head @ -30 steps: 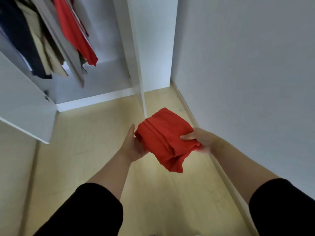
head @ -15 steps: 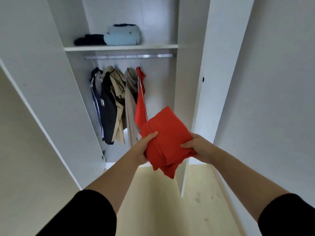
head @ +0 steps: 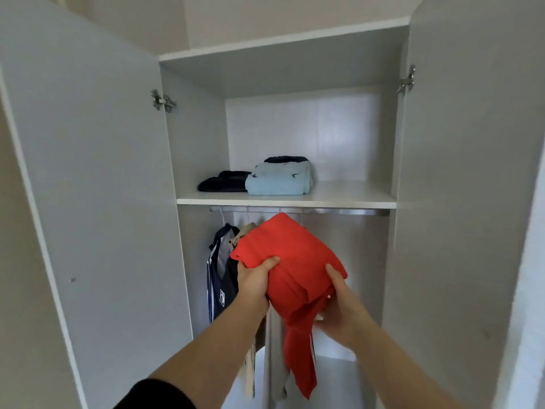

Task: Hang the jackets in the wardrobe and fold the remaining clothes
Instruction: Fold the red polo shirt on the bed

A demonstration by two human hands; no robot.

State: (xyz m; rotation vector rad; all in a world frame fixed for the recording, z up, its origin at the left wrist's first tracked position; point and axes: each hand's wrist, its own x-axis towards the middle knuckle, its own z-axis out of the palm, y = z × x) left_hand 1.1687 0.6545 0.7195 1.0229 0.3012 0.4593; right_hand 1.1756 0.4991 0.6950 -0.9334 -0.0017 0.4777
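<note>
Red folded garment (head: 295, 261) is held just below the shelf (head: 339, 196), pinched at its left edge by the left hand (head: 253, 278) and clasped from the right by the right hand (head: 339, 308); bare shelf board lies above, right of the blue bundle (head: 278, 178)

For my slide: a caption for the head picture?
Left hand and right hand hold folded red clothes below the wardrobe shelf.

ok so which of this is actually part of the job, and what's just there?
Job: folded red cloth bundle, held by left hand and right hand; white wardrobe shelf; folded pale-blue garment; folded dark navy garment; hanging navy striped jacket; metal rail.
Just there: silver door hinges; open grey wardrobe doors.
</note>
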